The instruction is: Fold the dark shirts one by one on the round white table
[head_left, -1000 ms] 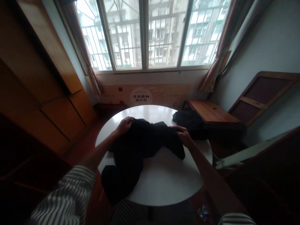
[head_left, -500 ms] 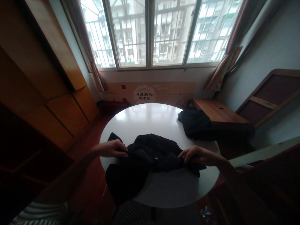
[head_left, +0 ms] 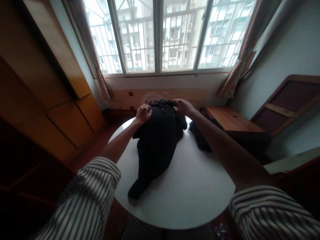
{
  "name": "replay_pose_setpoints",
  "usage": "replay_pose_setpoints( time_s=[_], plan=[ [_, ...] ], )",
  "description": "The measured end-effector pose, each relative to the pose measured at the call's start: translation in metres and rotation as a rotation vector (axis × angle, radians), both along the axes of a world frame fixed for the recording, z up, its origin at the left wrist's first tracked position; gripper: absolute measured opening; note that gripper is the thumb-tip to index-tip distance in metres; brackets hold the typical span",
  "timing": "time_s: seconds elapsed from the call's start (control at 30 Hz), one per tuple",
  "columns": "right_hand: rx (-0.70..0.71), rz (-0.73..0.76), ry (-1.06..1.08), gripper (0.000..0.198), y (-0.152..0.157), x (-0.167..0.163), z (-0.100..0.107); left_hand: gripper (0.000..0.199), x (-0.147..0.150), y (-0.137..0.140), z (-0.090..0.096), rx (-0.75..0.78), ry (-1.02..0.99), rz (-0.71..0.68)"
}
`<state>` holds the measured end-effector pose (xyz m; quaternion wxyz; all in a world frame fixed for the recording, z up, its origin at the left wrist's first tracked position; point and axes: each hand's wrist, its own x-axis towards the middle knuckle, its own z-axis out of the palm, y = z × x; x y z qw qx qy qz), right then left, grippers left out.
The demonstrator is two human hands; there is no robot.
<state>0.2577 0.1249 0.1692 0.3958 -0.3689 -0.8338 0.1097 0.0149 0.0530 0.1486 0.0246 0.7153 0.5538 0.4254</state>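
Note:
A black garment hangs from both hands over the far half of the round white table. Its upper edge is raised, with small shiny spots near the middle that look like fasteners. The lower part drapes toward me and narrows to an end lying on the tabletop. My left hand is closed on the upper left of the garment. My right hand grips the upper right. Whether it is a top or trousers I cannot tell.
A dark bundle of cloth lies at the table's right edge, partly behind my right forearm. Beyond it stands a wooden desk. Wooden cabinets line the left side, and a barred window is ahead.
Both hands have moved away from me and upward, bringing the garment's edge with them. The crumpled garment is now stretched out lengthwise, its lower part trailing across the table.

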Motion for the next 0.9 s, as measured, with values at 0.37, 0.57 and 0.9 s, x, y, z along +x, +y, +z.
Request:
replay_pose_setpoints(
  time_s=[0.37, 0.57, 0.9],
  plan=[
    [-0.195, 0.007, -0.281, 0.054, -0.186, 0.061, -0.208, 0.052, 0.001, -0.167, -0.140, -0.382, 0.275, -0.343],
    [-0.301, 0.081, -0.422, 0.065, -0.212, 0.045, -0.202, 0.049, 0.002, -0.192, -0.152, -0.501, 0.250, -0.319],
    [-0.240, 0.284, -0.152, 0.106, -0.205, -0.034, -0.169, 0.051, -0.036, -0.186, -0.137, -0.568, -0.702, -0.149]
  ],
)
